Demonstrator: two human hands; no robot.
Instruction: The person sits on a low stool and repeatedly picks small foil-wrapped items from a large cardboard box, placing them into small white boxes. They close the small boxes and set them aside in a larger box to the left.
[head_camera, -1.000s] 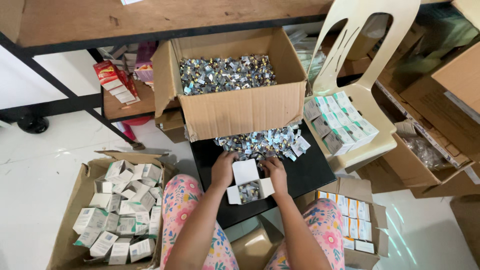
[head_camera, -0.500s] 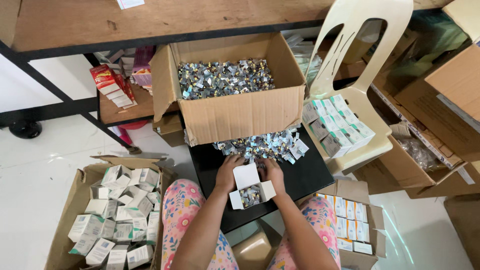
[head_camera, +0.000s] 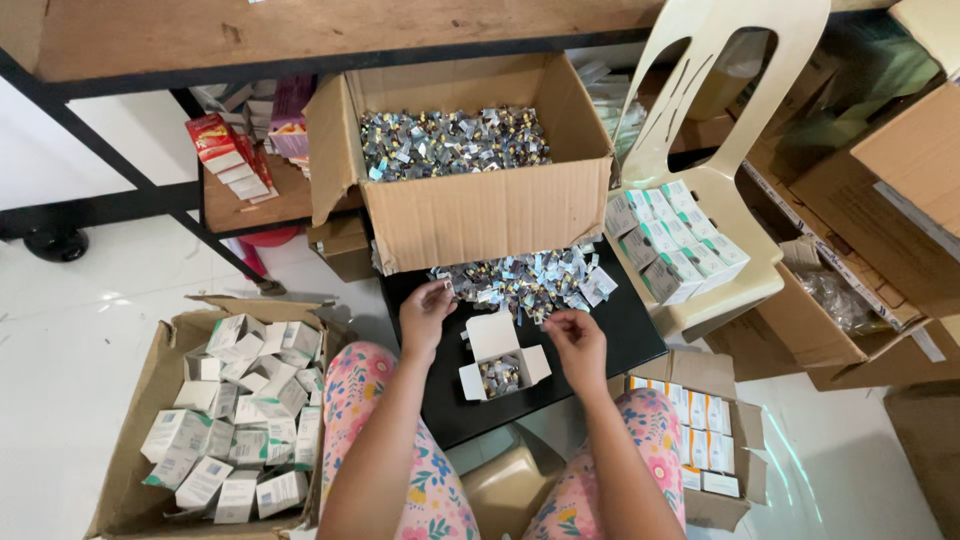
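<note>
A small open white box (head_camera: 497, 361) with a few shiny packets inside sits on a black board (head_camera: 610, 345) over my lap. A heap of small silver and blue foil packets (head_camera: 530, 280) lies on the board's far side. My left hand (head_camera: 425, 312) is raised left of the box and pinches one small packet at the heap's edge. To the right of the box, my right hand (head_camera: 577, 340) has its fingers pinched on a small packet near the heap.
A large cardboard box (head_camera: 480, 210) full of the same packets stands beyond the board. A carton (head_camera: 140, 480) of loose white boxes is on the floor at left. A cream plastic chair (head_camera: 720, 190) holds stacked white boxes at right, with another carton (head_camera: 735, 400) below.
Both hands have come off the small white box and moved apart to the packet heap, each now pinching a packet. The box stays on the board.
</note>
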